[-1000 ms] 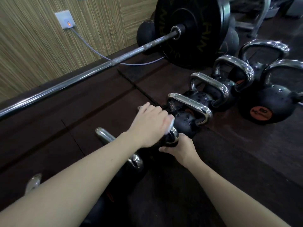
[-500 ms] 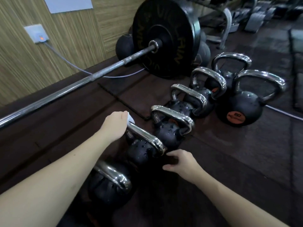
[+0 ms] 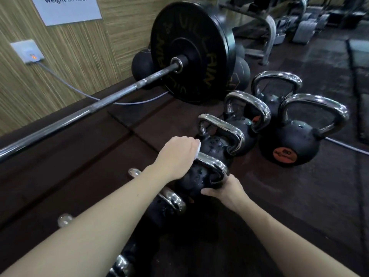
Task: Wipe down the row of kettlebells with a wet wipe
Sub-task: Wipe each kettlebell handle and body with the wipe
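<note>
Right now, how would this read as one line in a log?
step: wiping kettlebell handle | left hand: holds wet wipe on handle | right hand: grips kettlebell body

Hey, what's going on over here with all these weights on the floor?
A person is cleaning a row of kettlebells. The left hand presses a white wet wipe against the chrome handle of one kettlebell, while the right hand grips its body to steady it. More kettlebells wait farther along, beside a loaded barbell.

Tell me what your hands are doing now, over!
Left hand pressing wet wipe on kettlebell handle. Right hand steadying that kettlebell. Nothing in the way.
</note>
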### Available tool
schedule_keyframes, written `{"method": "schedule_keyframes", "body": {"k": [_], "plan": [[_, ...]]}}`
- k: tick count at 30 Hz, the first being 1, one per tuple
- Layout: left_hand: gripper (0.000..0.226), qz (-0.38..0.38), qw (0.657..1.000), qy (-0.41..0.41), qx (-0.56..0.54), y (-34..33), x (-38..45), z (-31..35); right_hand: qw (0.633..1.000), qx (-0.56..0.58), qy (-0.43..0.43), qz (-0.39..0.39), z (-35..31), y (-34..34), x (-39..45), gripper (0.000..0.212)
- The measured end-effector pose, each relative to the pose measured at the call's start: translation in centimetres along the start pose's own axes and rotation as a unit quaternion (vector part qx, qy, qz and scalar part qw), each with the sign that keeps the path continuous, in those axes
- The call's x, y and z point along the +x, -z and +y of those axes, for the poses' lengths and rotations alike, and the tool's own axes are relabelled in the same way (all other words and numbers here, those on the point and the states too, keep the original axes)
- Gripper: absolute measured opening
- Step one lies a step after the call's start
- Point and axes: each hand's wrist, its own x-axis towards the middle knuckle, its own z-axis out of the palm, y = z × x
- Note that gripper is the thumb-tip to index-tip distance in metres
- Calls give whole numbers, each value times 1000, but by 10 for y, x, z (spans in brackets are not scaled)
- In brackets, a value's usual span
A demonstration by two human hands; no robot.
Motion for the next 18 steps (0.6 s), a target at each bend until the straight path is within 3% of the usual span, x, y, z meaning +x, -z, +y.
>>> {"method": "schedule_keyframes", "body": {"k": [3, 5, 9, 14, 16, 18], "plan": [[30, -1, 983, -104, 149, -10, -9, 7, 1000, 1, -11, -22, 12, -5, 5, 36], [49, 8, 965, -158, 211, -17, -16, 10, 1000, -8, -4, -17, 13, -6, 6, 35], [53, -6, 937, -240, 254, -21, -13, 17, 1000, 8, -12, -28, 14, -8, 6, 30], [62, -63, 924, -275, 259, -25, -19, 53, 999, 36, -15, -21, 17, -14, 0, 11], [58, -69, 920, -295, 250, -28, -22, 60, 999, 44, -19, -22, 12, -14, -3, 28], [46, -44, 936, -275, 214, -22, -21, 55, 999, 39, -8, -8, 13, -15, -3, 30]]}}
